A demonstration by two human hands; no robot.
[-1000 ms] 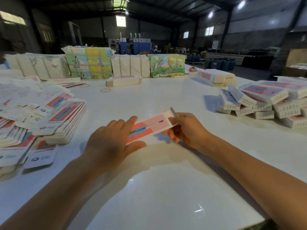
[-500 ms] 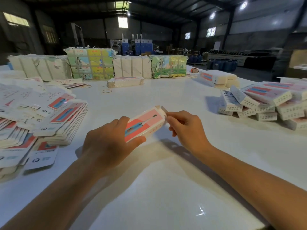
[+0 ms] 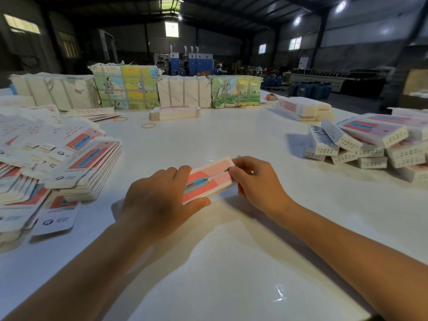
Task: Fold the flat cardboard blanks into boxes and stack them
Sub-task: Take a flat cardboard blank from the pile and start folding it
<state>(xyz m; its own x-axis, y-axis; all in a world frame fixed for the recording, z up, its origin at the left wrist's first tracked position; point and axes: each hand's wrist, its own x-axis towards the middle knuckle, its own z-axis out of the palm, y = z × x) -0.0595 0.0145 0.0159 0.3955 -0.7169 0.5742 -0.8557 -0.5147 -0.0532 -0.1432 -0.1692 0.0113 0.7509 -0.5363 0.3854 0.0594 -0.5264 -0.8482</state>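
Note:
A pink and red carton [image 3: 209, 178] with a blue picture is held above the white table [image 3: 208, 262] at its middle. My left hand [image 3: 159, 202] grips its near left end, thumb under, fingers over the top. My right hand [image 3: 257, 181] pinches its far right end, fingers curled over the end flap. The carton looks squared up into a box shape. Flat printed blanks [image 3: 76, 165] lie in fanned stacks at the left. Folded boxes [image 3: 370, 144] are piled at the right.
Strapped bundles of paper and printed sheets [image 3: 126, 88] line the table's far edge. A short stack of blanks [image 3: 174, 112] and loose rubber bands [image 3: 148, 125] lie in front of them. More folded boxes [image 3: 303, 108] sit at the far right. A dark warehouse lies beyond.
The flat blank has been opened into a box shape. My right hand moved in over its right end and the flap that stuck out is now under my fingers.

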